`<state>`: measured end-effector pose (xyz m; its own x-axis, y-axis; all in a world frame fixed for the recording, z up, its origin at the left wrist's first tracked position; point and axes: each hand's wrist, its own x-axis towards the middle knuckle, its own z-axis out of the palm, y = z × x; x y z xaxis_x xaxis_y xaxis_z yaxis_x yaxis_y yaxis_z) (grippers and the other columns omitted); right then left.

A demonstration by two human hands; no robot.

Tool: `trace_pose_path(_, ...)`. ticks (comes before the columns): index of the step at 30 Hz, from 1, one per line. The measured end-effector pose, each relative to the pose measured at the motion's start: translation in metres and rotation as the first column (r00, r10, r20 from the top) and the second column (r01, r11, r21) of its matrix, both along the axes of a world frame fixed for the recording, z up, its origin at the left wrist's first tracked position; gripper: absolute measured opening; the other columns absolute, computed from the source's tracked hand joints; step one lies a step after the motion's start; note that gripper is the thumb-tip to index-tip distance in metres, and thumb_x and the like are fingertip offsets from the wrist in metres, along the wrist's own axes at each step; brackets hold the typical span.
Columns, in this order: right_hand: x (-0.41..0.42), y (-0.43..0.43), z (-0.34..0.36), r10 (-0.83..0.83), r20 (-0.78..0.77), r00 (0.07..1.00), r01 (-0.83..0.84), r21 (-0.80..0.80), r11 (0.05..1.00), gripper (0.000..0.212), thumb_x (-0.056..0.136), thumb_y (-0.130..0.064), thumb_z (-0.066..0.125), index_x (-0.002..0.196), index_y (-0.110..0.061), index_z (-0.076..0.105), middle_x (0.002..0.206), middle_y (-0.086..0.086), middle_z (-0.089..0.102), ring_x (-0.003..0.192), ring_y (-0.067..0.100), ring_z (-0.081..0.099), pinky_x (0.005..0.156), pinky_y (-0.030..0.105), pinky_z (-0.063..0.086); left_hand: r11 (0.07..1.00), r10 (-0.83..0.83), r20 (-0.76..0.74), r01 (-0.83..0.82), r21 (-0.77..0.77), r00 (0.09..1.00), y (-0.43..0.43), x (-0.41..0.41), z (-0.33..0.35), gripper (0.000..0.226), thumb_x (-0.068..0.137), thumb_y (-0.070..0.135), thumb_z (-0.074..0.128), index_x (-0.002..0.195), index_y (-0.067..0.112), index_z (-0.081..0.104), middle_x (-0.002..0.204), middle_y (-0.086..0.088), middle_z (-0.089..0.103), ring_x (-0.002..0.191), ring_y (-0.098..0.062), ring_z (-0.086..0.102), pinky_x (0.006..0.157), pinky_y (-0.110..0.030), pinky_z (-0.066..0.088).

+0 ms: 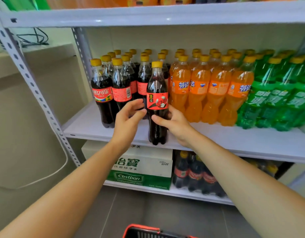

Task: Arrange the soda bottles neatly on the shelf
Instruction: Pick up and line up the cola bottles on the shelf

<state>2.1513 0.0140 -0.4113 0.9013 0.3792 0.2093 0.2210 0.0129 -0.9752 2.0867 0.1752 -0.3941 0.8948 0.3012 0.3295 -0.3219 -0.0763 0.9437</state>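
Grey metal shelving (pixel 33 86) with perforated uprights fills the view, set against a pale wall. Its middle shelf (pixel 225 136) is a white board whose front edge runs across the centre. Three blocks of yellow-capped bottles stand on it in rows reaching to the back. The cola bottles (pixel 120 86) are on the left, the orange Fanta bottles (pixel 200 90) in the middle and the green soda bottles (pixel 272 100) on the right. The blocks touch side by side. A bare strip of board lies in front of all three blocks, widest at the left corner.

On the lower shelf a Cestbon water carton (pixel 141 169) sits beside a wrapped pack of cola (pixel 194 174).

Both bare arms reach in from below. The right hand (pixel 175 124) grips one cola bottle (pixel 157 100), with the thumb across its front below the label and the fingers behind. The left hand (pixel 129 115) has curled fingers and thumb on the bottle's left side at label height. The bottle is upright, forward of the cola rows and just beside the nearest Fanta bottle. Its base is at the shelf's front edge; whether it rests there I cannot tell.

A red basket rim (pixel 143 231) shows at the bottom edge of the view.
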Motion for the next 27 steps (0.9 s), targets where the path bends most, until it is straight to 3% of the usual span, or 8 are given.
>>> trace_pose_path(4,-0.030,-0.021,0.003,0.099,-0.147,0.984,-0.098,0.013,0.995,0.061,0.084,-0.021,0.080,0.136,-0.018,0.048,0.124,0.012,0.069,0.118,0.028,0.065,0.108,0.053,0.047,0.971,-0.235,-0.040,0.233,-0.047,0.971,-0.012,-0.001,0.031,0.030,0.100,0.027,0.064,0.130,0.032,0.062,0.114,0.008,0.074,0.105,-0.012,0.070,0.080,-0.023,0.054)
trace_pose_path(7,-0.051,-0.035,0.004,0.171,-0.202,0.964,-0.159,0.072,0.985,0.060,0.082,-0.023,0.079,0.136,-0.021,0.051,0.119,0.016,0.071,0.114,0.032,0.067,0.103,0.050,0.051,0.922,-0.386,-0.035,0.384,-0.059,0.922,-0.020,-0.002,0.035,0.036,0.097,0.024,0.067,0.132,0.021,0.059,0.108,0.002,0.075,0.103,-0.019,0.073,0.083,-0.030,0.058)
trace_pose_path(11,-0.066,-0.045,0.005,0.099,-0.183,0.978,-0.090,0.058,0.994,0.062,0.075,-0.031,0.081,0.130,-0.027,0.054,0.105,0.004,0.076,0.101,0.020,0.073,0.089,0.036,0.055,0.871,-0.479,-0.017,0.472,-0.136,0.878,-0.024,-0.006,0.030,0.043,0.096,0.023,0.065,0.137,0.012,0.056,0.112,-0.006,0.072,0.106,-0.026,0.070,0.087,-0.039,0.058)
trace_pose_path(14,-0.073,-0.052,0.003,0.041,-0.076,0.996,-0.049,-0.112,0.992,0.075,0.067,-0.040,0.087,0.131,-0.034,0.048,0.115,0.002,0.071,0.107,0.012,0.069,0.095,0.035,0.054,0.851,-0.498,0.007,0.490,-0.191,0.867,-0.027,-0.010,0.025,0.045,0.099,0.021,0.059,0.140,0.005,0.051,0.119,-0.015,0.065,0.112,-0.036,0.062,0.097,-0.050,0.054)
trace_pose_path(16,-0.079,-0.054,0.001,0.000,-0.007,1.000,-0.002,-0.215,0.977,0.081,0.064,-0.045,0.089,0.131,-0.040,0.044,0.119,-0.008,0.065,0.107,-0.007,0.062,0.093,0.025,0.050,0.842,-0.501,0.011,0.490,-0.227,0.865,-0.029,-0.013,0.024,0.041,0.099,0.020,0.058,0.138,0.009,0.053,0.122,-0.015,0.064,0.116,-0.038,0.060,0.102,-0.056,0.049)
trace_pose_path(18,-0.083,-0.057,-0.002,-0.032,0.005,0.999,0.032,-0.203,0.979,0.078,0.066,-0.040,0.090,0.131,-0.040,0.047,0.119,-0.014,0.064,0.105,-0.016,0.058,0.090,0.020,0.045,0.836,-0.507,0.006,0.494,-0.237,0.862,-0.033,-0.017,0.027,0.035,0.099,0.023,0.058,0.134,0.016,0.059,0.125,-0.013,0.063,0.116,-0.035,0.060,0.103,-0.057,0.047)
trace_pose_path(22,-0.086,-0.068,-0.007,0.104,-0.151,0.983,-0.114,-0.059,0.992,0.073,0.066,-0.017,0.086,0.132,-0.030,0.056,0.117,0.004,0.073,0.110,0.016,0.068,0.099,0.037,0.051,0.897,-0.387,-0.022,0.370,-0.243,0.922,-0.041,-0.032,0.035,0.034,0.104,0.047,0.048,0.118,0.029,0.073,0.131,-0.003,0.069,0.121,-0.028,0.063,0.112,-0.061,0.040)
trace_pose_path(27,-0.098,-0.079,-0.012,0.297,-0.272,0.915,-0.324,-0.058,0.944,0.077,0.071,0.005,0.079,0.138,-0.024,0.054,0.121,0.006,0.072,0.115,0.019,0.067,0.097,0.032,0.050,0.891,-0.418,0.021,0.414,-0.187,0.908,-0.050,-0.065,0.039,0.036,0.108,0.033,0.043,0.141,0.028,0.055,0.125,-0.005,0.072,0.127,-0.030,0.063,0.103,-0.045,0.054)
